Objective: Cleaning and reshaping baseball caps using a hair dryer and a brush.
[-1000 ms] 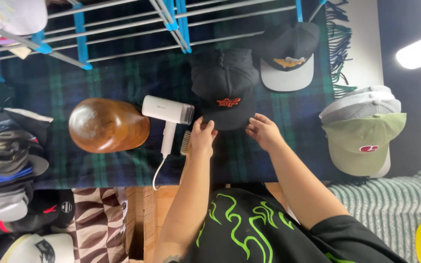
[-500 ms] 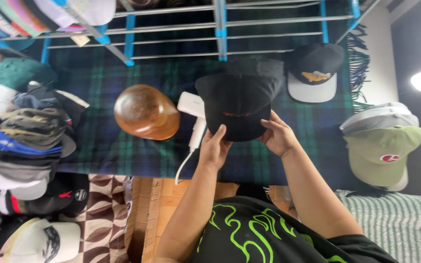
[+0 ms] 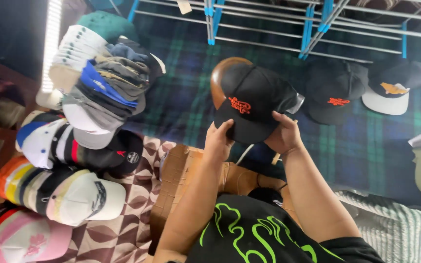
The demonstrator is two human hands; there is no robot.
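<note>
Black fabric baseball cap with orange embroidered lettering on its front [image 3: 252,104], lifted above the dark green and blue plaid blanket [image 3: 181,97] and held up between both hands, brim toward the body. Left hand [image 3: 219,141] curled round the brim's left edge, thumb on top, fingers tucked beneath. Right hand [image 3: 283,134] clamped on the brim's right edge, thumb over the top, fingers under. Directly behind the held cap, partly covered by it, a rounded glossy brown dome-shaped form [image 3: 222,73]. Peeking out past the right hand, a sliver of a white object [image 3: 296,103], possibly a hair dryer, too hidden to be sure. Further right of the right hand, a second black cap with an orange emblem [image 3: 332,97] flat on the blanket, and beyond it a black cap with a white brim and yellow emblem [image 3: 393,87]. Beyond both hands, a white metal drying rack with blue joints [image 3: 313,24]. Far left of the left hand, a tall leaning stack of mixed-colour caps [image 3: 103,83]; nearer the body on that side, more stacked caps in white, black, orange and pink [image 3: 69,190] over a brown-and-cream patterned floor [image 3: 123,229].
</note>
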